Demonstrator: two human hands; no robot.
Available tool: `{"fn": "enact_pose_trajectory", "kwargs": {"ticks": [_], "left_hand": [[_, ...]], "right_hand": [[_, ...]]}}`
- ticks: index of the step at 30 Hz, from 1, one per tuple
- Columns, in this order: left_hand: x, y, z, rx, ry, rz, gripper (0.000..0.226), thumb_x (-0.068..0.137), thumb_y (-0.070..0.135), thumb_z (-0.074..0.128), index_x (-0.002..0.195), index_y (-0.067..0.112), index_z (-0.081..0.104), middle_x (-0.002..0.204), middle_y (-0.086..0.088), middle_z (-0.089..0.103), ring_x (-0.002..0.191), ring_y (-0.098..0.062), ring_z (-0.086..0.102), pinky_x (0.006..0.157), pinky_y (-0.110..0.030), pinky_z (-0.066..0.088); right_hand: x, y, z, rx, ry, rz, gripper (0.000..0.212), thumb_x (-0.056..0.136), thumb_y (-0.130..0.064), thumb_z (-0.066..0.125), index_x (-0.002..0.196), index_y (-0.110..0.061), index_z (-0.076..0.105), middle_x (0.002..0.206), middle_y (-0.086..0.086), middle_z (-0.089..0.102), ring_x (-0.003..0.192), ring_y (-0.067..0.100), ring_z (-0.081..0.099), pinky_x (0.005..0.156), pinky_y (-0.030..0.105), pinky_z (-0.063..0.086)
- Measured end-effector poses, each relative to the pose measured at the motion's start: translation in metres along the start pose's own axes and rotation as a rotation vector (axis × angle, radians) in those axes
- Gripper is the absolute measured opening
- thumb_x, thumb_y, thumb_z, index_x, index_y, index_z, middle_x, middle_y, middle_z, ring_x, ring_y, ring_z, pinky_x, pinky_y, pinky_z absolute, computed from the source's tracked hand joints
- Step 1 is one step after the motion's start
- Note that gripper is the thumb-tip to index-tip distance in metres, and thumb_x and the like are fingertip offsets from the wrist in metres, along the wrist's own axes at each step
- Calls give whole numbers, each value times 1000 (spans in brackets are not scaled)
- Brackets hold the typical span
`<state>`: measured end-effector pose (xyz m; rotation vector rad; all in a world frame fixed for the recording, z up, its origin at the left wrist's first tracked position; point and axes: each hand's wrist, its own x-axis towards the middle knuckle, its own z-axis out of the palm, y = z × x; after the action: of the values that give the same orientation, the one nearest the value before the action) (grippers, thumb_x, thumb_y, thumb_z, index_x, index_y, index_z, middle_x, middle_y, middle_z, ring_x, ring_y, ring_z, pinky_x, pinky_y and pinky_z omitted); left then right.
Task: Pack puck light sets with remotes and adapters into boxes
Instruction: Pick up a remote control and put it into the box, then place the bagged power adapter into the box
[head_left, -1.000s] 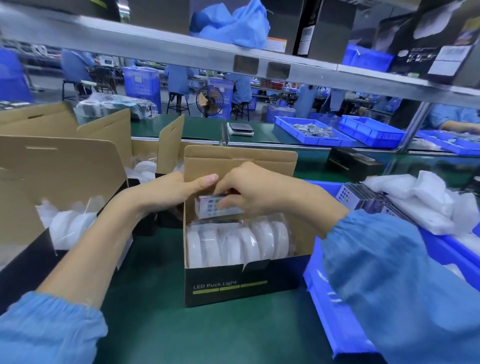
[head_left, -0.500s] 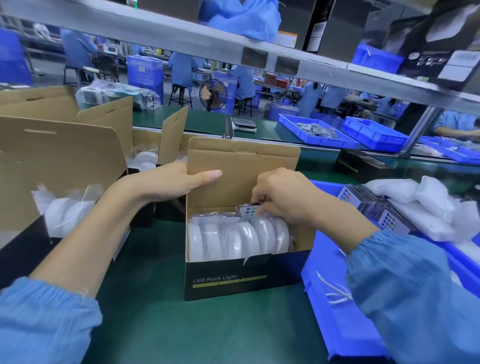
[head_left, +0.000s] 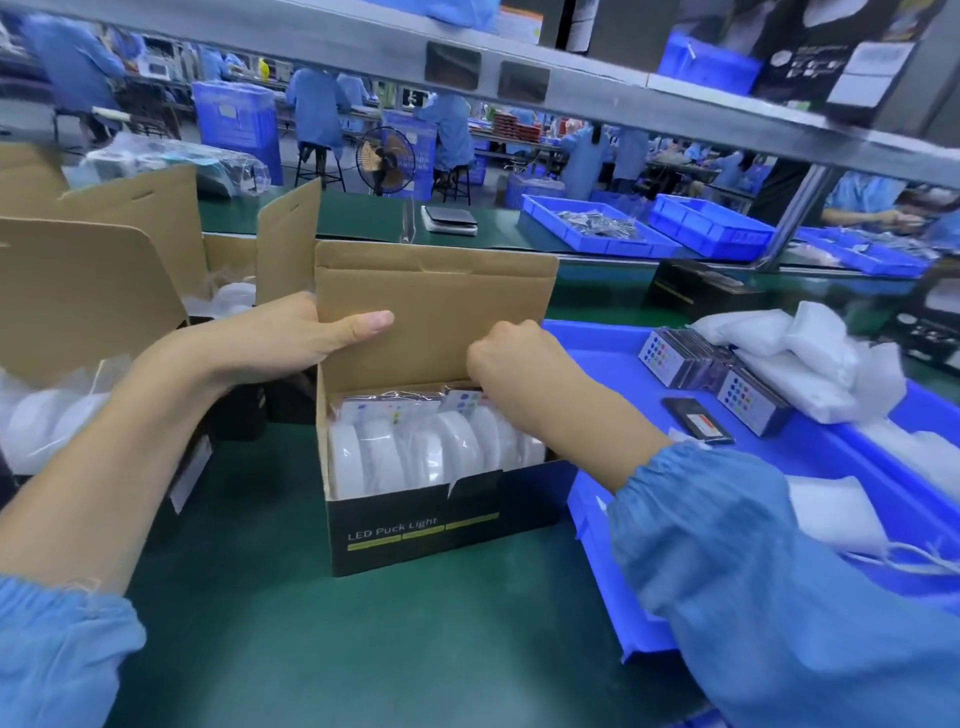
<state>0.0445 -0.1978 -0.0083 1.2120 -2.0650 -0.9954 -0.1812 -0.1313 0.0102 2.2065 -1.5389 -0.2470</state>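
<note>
The "LED Puck Light" box (head_left: 415, 525) stands open on the green belt (head_left: 291, 639), white puck lights (head_left: 431, 457) upright in a row inside. Left hand (head_left: 291, 338) grips the raised flap (head_left: 436, 312). Right hand (head_left: 511, 358), fingers curled, pushes a bagged remote (head_left: 462, 401) in behind the pucks. A blue tray (head_left: 613, 364) of remotes (head_left: 660, 356) touches the box's right side; open cartons (head_left: 83, 291) crowd its left.

I see a standing fan (head_left: 385, 161) behind the green table (head_left: 322, 639), and near it some stools (head_left: 318, 165). People in blue coats (head_left: 316, 106) sit at far tables. A metal shelf (head_left: 597, 96) crosses above, and a dark flat device (head_left: 449, 217) lies beyond.
</note>
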Motion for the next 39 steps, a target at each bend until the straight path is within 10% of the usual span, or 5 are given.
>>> {"fn": "enact_pose_trajectory", "kwargs": {"ticks": [6, 12, 19, 28, 39], "left_hand": [[2, -9, -7, -33, 56, -6, 60, 49, 94, 63, 97, 58, 69, 105, 28, 72, 97, -1, 70, 90, -27, 50], [1, -22, -26, 174, 217, 60, 75, 60, 88, 68, 116, 38, 68, 93, 10, 77, 76, -7, 75, 63, -43, 62], [-1, -5, -25, 9, 293, 230, 63, 65, 77, 74, 114, 39, 65, 92, 9, 77, 80, -9, 75, 60, -39, 61], [-1, -6, -12, 27, 467, 201, 56, 62, 88, 63, 99, 46, 61, 83, 24, 71, 68, 4, 67, 66, -42, 58], [-23, 21, 37, -250, 605, 97, 25, 90, 47, 68, 106, 30, 57, 112, -5, 70, 106, -27, 66, 92, -51, 53]], "right_hand": [[-7, -11, -2, 152, -186, -119, 38, 92, 4, 38, 120, -8, 61, 105, 13, 56, 103, 33, 59, 73, 34, 44], [-101, 91, -7, 823, 495, 112, 31, 91, 4, 58, 116, -10, 69, 108, 4, 68, 96, 14, 62, 89, 22, 47], [-210, 183, 71, 487, -681, 559, 66, 73, -28, 81, 125, -46, 46, 123, -9, 54, 117, 18, 53, 100, 37, 43], [-206, 179, 75, 517, 12, 356, 9, 84, -26, 62, 90, -30, 57, 87, -11, 59, 85, 21, 56, 68, 28, 36], [-97, 129, -58, 926, 525, 164, 37, 78, -44, 69, 82, -9, 57, 68, 0, 51, 63, 9, 42, 56, 21, 33]]}}
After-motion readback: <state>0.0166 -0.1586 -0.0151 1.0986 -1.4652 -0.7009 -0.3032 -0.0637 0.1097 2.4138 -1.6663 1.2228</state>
